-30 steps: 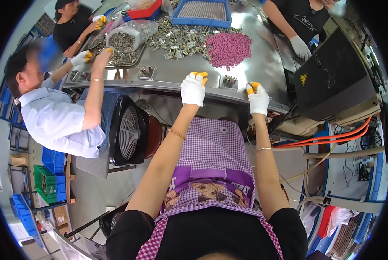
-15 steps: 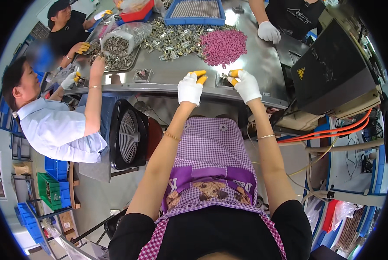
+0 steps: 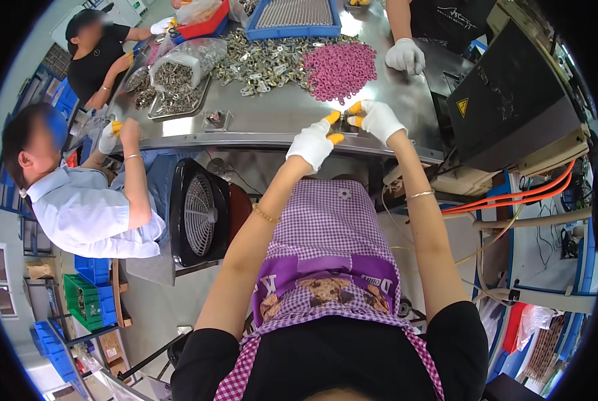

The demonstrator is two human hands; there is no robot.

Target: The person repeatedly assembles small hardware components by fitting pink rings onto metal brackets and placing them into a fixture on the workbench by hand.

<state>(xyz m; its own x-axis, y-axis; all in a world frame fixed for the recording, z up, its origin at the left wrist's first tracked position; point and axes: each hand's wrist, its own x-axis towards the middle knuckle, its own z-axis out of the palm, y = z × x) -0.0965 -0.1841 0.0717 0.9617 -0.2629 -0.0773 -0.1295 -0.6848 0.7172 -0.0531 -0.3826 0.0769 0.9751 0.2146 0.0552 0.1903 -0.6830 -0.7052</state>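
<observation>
Both my hands wear white gloves with yellow fingertips and meet at a small metal fixture (image 3: 345, 124) on the table's front edge. My left hand (image 3: 315, 144) reaches it from the left; its index finger touches or nearly touches the fixture, and the thumb stands apart from it. At the right side, my right hand (image 3: 379, 123) has thumb and index finger drawn together at the fixture; whatever lies between them is too small to make out. Just beyond lies a heap of pink ring-shaped parts (image 3: 340, 70), beside a spread of small metal parts (image 3: 262, 63).
A blue tray (image 3: 293, 32) of metal pieces stands behind the heaps. Another fixture (image 3: 217, 120) and a metal pan (image 3: 178, 111) lie leftward. Co-workers sit left; a co-worker's gloved hand (image 3: 406, 56) rests across the table. A black machine box (image 3: 519, 100) stands right, a fan (image 3: 198, 209) below left.
My left hand has moved right toward the fixture, and my right hand has come slightly left and up. The seated co-worker's bare hand has left the pan and moved down.
</observation>
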